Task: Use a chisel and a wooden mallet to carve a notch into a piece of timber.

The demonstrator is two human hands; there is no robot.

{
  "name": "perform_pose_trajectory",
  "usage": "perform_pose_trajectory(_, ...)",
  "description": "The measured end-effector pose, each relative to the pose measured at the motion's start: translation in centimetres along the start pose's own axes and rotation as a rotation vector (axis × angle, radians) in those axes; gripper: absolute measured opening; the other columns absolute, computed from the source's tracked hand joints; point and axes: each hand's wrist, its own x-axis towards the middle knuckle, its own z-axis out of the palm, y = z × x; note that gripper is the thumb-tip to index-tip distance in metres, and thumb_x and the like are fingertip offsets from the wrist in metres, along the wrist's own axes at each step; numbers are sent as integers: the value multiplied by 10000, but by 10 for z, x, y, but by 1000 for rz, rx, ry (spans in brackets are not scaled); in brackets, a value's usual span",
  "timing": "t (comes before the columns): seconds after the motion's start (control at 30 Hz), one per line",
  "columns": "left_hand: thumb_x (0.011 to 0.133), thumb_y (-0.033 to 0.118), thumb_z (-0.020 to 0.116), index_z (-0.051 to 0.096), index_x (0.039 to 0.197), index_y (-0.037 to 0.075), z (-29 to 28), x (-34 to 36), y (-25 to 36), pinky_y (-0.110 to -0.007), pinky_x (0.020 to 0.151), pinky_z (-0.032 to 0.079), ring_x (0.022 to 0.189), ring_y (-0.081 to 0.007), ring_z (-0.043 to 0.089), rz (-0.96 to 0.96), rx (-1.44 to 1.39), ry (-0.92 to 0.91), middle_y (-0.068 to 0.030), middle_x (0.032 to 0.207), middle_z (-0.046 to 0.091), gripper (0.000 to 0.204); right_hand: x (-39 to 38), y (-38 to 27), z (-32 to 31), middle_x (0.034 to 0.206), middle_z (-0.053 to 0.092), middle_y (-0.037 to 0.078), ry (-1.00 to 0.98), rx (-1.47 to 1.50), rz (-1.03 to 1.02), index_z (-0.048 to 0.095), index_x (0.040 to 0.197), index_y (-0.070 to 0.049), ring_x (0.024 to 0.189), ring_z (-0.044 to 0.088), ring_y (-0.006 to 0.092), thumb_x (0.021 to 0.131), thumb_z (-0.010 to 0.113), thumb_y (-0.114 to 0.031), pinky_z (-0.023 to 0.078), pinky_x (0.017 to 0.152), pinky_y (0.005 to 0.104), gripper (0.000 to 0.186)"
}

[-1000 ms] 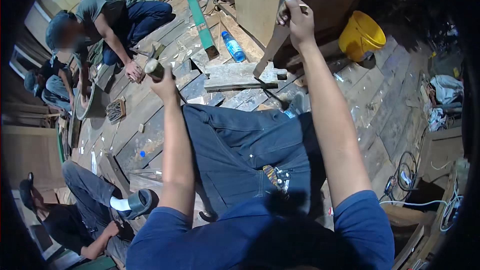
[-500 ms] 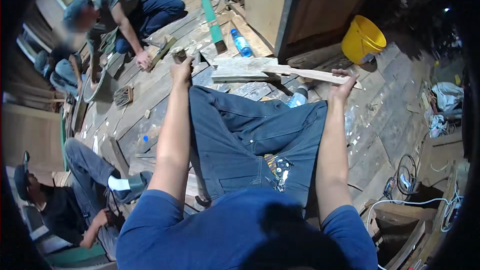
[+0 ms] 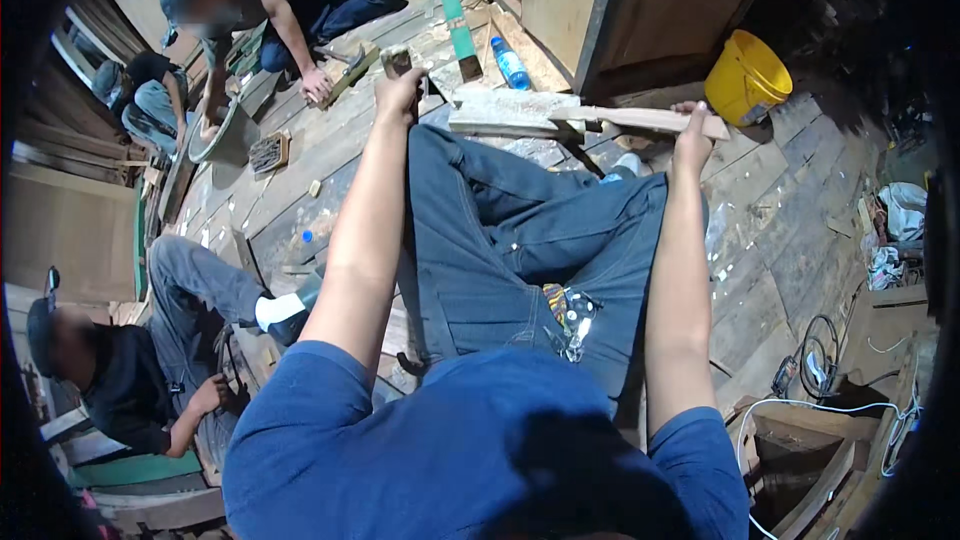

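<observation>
My right hand [image 3: 692,140] is closed round one end of a long, pale, shaped wooden piece [image 3: 635,120]. The other end of that piece lies on a whitish wooden block [image 3: 510,115] on the floor in front of my crossed legs. My left hand [image 3: 400,97] grips a blocky, brownish object [image 3: 396,61] that sticks up above the fist, left of the whitish block; its kind is unclear, its lower part hidden by my fingers.
A blue-labelled bottle [image 3: 510,64] and a green-painted board [image 3: 453,15] lie beyond the block. To the right stands a yellow bucket [image 3: 748,78]. One co-worker [image 3: 275,0] crouches at far left; another [image 3: 130,370] sits at left. A brush [image 3: 269,153] lies between.
My view has shifted, so the scene sits further right in it. Both hands have moved a little farther forward, and the shaped wooden piece lies more level.
</observation>
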Motion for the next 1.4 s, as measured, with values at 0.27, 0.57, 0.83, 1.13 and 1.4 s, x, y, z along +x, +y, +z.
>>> perform_pose_trajectory(0.27, 679, 97, 749, 566, 670, 40, 21, -40, 47, -282, 437, 382, 464, -124, 489, 121, 33, -107, -27, 599, 548, 192, -10, -15, 11, 1051, 626, 96, -102, -238, 101, 573, 1135, -58, 925, 571, 172, 976, 322, -488, 419, 861, 284, 523)
perform_pose_trajectory(0.57, 728, 66, 743, 581, 733, 49, 30, -76, 97, -261, 495, 428, 511, -134, 537, 297, -326, -21, -29, 653, 580, 162, -23, -27, 25, 1087, 626, 112, -164, -273, 97, 545, 1173, -73, 1020, 559, 181, 978, 303, -504, 379, 935, 290, 531)
perform_pose_trajectory(0.83, 827, 108, 665, 568, 862, 94, -20, -97, 184, -249, 596, 435, 607, -128, 520, 433, -719, -170, -11, 673, 534, 105, -17, -27, 37, 971, 675, 115, -153, -318, 1, 535, 1128, -15, 935, 599, 167, 951, 437, -477, 433, 850, 272, 504)
perform_pose_trajectory(1.13, 896, 160, 548, 518, 888, 48, -81, -107, 230, -345, 736, 394, 727, -183, 476, 432, -901, -522, -56, 784, 500, 116, 10, -40, 94, 688, 630, 84, -119, 234, -230, 504, 940, -33, 630, 622, 149, 868, 645, -344, 496, 602, 273, 349)
perform_pose_trajectory(1.4, 889, 186, 573, 527, 872, 74, -108, -118, 198, -304, 694, 385, 668, -137, 433, 324, -1045, -428, -18, 730, 460, 122, 49, -23, 153, 490, 491, 7, -168, 238, -233, 507, 729, -65, 408, 488, 88, 832, 706, -284, 398, 403, 244, 314)
